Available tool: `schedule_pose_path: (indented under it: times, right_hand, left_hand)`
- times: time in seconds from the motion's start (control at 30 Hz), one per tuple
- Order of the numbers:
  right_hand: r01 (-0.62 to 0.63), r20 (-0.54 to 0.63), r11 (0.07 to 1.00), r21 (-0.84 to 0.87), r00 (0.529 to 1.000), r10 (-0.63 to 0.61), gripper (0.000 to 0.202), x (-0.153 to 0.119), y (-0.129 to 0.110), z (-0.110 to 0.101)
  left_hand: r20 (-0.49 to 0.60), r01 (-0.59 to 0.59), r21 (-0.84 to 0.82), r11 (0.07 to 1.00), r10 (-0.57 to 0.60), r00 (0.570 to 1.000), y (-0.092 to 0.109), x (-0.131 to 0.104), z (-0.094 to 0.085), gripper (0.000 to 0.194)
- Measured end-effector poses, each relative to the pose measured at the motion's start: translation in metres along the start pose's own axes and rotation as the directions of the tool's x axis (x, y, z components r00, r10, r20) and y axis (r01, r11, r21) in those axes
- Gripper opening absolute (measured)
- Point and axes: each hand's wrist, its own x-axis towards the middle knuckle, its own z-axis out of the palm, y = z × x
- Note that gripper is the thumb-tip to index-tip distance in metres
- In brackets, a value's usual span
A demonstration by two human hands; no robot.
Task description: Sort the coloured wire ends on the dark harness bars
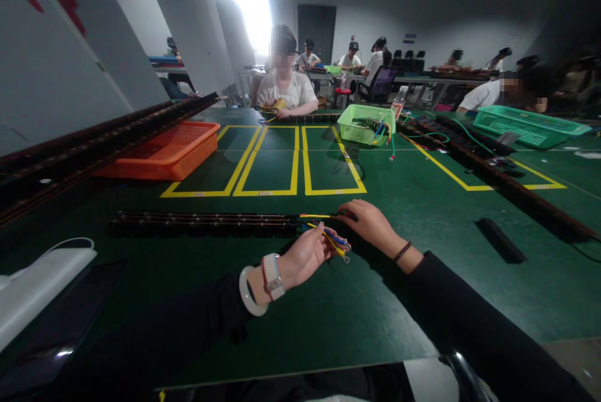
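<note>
My left hand [310, 255] is closed round a bundle of blue and yellow wires [334, 242], whose metal ring ends stick out past the fingers. Just beyond it to the right, my right hand [369, 221] pinches the end of a yellow wire [317, 216]. These wires come from the right end of a long dark strip assembly [201, 224], which lies crosswise on the green table [375, 308] to the left of my hands. The tips of my right fingers are partly hidden.
An orange basket [188, 154] and long dark strips [107, 139] stand at the left. Behind are a green basket [347, 123] with wires, a bottle [399, 103] and a seated person [291, 90]. A black piece [501, 240] lies right; a white device [47, 286] is near left.
</note>
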Motion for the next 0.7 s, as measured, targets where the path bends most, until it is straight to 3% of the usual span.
schedule_pose_path:
  times: [0.1,0.17,0.3,0.4,0.47,0.57,0.63,0.7]
  right_hand:
    - [0.224,-0.076,0.974,0.041,0.972,-0.221,0.025,-0.007,-0.006,-0.016]
    - [0.391,-0.090,0.920,-0.001,0.917,-0.389,0.034,-0.011,-0.012,-0.027]
    - [0.657,0.049,0.739,-0.151,0.752,-0.658,0.046,-0.015,-0.026,-0.037]
    - [0.739,0.166,0.630,-0.239,0.670,-0.723,0.034,-0.016,-0.030,-0.036]
    - [0.743,0.190,0.608,-0.279,0.663,-0.724,0.023,-0.016,-0.030,-0.035]
    - [0.719,0.150,0.647,-0.255,0.690,-0.708,0.020,-0.017,-0.029,-0.033]
    - [0.676,0.094,0.714,-0.183,0.735,-0.672,0.019,-0.018,-0.029,-0.031]
    - [0.581,0.016,0.812,-0.054,0.814,-0.581,0.018,-0.018,-0.030,-0.029]
  left_hand:
    - [0.007,-0.011,-0.029,1.000,0.012,1.000,-0.001,0.001,-0.002,0.028]
    - [-0.006,-0.011,-0.048,0.999,0.011,1.000,-0.002,0.002,-0.005,0.026]
    - [-0.033,0.007,-0.081,0.997,-0.010,0.999,-0.002,0.004,-0.007,0.023]
    - [-0.040,0.008,-0.085,0.996,-0.012,0.999,-0.001,0.004,-0.006,0.024]
    - [-0.032,0.008,-0.085,0.996,-0.011,0.999,0.000,0.004,-0.005,0.026]
    - [-0.040,-0.005,-0.081,0.997,0.002,0.999,0.000,0.004,-0.004,0.030]
    - [-0.042,-0.010,-0.087,0.996,0.007,0.999,0.001,0.003,-0.003,0.031]
    - [-0.029,-0.012,-0.096,0.995,0.009,1.000,0.001,0.003,-0.001,0.032]
